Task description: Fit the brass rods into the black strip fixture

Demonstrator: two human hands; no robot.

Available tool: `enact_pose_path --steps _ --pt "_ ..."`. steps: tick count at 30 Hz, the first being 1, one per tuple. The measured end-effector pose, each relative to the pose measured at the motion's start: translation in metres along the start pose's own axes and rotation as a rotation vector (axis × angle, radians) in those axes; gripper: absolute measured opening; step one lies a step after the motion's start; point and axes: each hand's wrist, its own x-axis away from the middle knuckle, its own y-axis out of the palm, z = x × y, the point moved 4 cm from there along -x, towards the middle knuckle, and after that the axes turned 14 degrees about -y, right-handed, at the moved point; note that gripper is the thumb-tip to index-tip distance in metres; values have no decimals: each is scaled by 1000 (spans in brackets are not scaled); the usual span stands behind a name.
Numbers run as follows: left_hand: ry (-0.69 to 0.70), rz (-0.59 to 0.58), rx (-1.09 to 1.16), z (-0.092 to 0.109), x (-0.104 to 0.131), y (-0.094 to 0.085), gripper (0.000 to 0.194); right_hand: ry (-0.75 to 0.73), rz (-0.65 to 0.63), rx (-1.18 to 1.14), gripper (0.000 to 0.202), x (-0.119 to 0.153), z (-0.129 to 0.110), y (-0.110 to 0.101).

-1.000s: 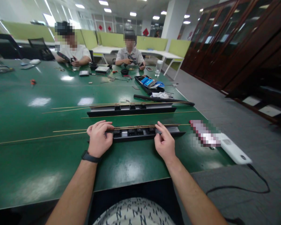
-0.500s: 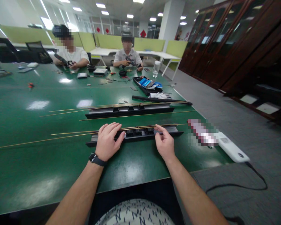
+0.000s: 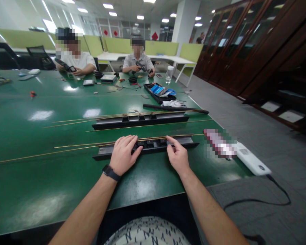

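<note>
A long black channel (image 3: 156, 150) with a silver-grey inside lies crosswise on the green table in front of me. Small black blocks (image 3: 149, 143) sit in its middle, and thin brass-coloured rods (image 3: 76, 146) run along its far side, reaching past its left end. My left hand (image 3: 124, 154) rests palm down over the left half of the channel, fingers stretched across the rods and thumb apart. At the right of the blocks, my right hand (image 3: 177, 156) has its index finger extended onto the rods and its thumb near the channel's front edge; its other fingers are partly hidden.
Behind lies a similar channel (image 3: 140, 123) with rods, then a black bar (image 3: 175, 109), gloves (image 3: 173, 103) and a black tray (image 3: 153, 91). A pixelated red-edged object (image 3: 216, 141) and a corded white power strip (image 3: 253, 160) are at right. Two people sit opposite.
My left hand has slid a little to the right along the channel. My right hand stays nearly in place, and the rods and channel look unmoved.
</note>
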Motion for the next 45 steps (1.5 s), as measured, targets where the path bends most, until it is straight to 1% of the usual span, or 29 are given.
enact_pose_path --steps 6,11,17,22,32,38,45 --pt "-34 -24 -8 5 -6 -1 38 -18 1 14 47 0 1 0" --pt "-54 -76 -49 7 -12 2 34 -13 20 15 45 0 2 -1" --pt "-56 -112 -117 7 -16 3 39 -15 57 13 42 -1 7 -1" --pt "-55 -143 -154 7 -18 3 39 -5 69 -8 41 -1 8 -2" --pt "-33 -116 -119 7 -15 2 40 -16 84 -48 39 -2 16 -2" --pt "-32 -79 -111 6 -13 5 38 -36 60 -20 40 -1 13 -1" --pt "-40 -69 -74 6 -12 5 37 -13 58 15 40 -2 10 -2"
